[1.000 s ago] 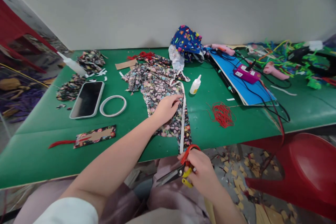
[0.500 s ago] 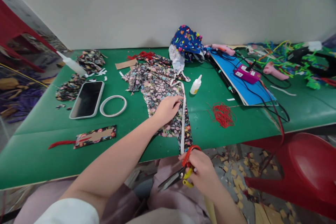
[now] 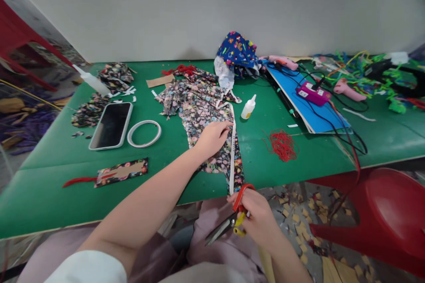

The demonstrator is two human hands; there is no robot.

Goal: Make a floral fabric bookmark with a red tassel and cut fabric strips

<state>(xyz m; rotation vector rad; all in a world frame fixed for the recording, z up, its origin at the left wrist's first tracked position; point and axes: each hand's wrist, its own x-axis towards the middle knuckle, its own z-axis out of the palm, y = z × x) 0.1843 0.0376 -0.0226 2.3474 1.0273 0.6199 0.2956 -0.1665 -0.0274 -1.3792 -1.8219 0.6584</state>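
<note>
On the green table lies a black floral cloth [image 3: 195, 112] with a white tape strip [image 3: 233, 154] running down its right edge. My left hand [image 3: 214, 138] rests on the cloth, its fingers curled and the fingertips pressed on the tape. Just below the table edge, my right hand [image 3: 260, 212] is closed around scissors [image 3: 244, 194] with red and yellow handles. Their dark blades point down and left, over my lap. The right fingertips meet the lower end of the tape and cloth; their exact grip is partly hidden.
Left on the table [image 3: 49, 194] are a phone [image 3: 111, 126], a white tape roll [image 3: 144, 133] and a floral piece with red ribbon [image 3: 121, 172]. Right are a small glue bottle [image 3: 248, 107], red thread [image 3: 283, 145] and a blue folder [image 3: 320, 117] under cables. A red chair [image 3: 392, 212] stands right.
The scissors have tilted slightly, their blade tips shifting a little to the right. My left hand stays in place on the tape.
</note>
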